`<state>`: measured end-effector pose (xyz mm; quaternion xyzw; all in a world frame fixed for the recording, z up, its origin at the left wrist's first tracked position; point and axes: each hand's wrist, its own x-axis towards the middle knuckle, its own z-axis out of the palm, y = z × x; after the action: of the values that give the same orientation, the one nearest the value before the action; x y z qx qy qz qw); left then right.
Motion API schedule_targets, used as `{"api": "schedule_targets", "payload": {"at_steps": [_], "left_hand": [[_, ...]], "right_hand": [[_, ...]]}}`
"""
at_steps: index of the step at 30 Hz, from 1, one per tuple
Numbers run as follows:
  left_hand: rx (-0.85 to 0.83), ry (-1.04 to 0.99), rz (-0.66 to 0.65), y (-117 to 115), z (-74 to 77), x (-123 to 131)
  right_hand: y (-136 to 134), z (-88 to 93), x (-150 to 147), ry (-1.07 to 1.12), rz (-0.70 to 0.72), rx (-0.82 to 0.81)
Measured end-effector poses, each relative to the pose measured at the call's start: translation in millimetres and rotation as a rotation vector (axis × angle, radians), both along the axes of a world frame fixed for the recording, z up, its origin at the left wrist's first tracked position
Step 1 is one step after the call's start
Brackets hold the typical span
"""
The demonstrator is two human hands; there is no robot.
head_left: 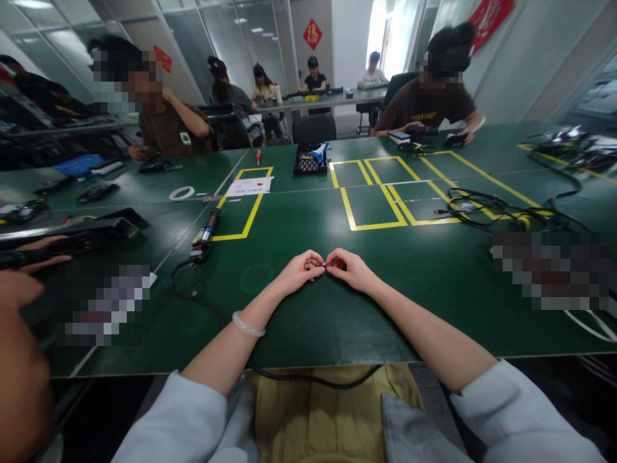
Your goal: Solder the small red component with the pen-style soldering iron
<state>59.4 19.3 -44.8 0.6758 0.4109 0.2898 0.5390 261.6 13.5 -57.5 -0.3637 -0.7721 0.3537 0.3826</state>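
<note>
Sleeves (173, 418) show near; just beyond, I see left hand (299, 270) and right hand (354, 270) pinching a red piece (324, 265) above the table (299, 225).

Bright window (376, 29), glass partitions (231, 42), black chair (313, 128), green table (299, 222)

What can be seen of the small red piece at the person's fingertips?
The small red piece shows as a tiny spot of red with a paler bit at its top. It sits between the fingertips of the left hand and right hand, over the green table. The fingers cover most of it, so its full shape, parts and material cannot be told.
</note>
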Motion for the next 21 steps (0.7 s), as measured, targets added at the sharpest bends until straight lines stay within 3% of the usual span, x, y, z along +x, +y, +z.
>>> {"api": "schedule_targets", "payload": {"at_steps": [21], "left_hand": [[0.01,-0.023,-0.018,1.4,-3.0,-1.8]], "right_hand": [[0.5,-0.6,0.8,0.007,-0.024,-0.026]]}}
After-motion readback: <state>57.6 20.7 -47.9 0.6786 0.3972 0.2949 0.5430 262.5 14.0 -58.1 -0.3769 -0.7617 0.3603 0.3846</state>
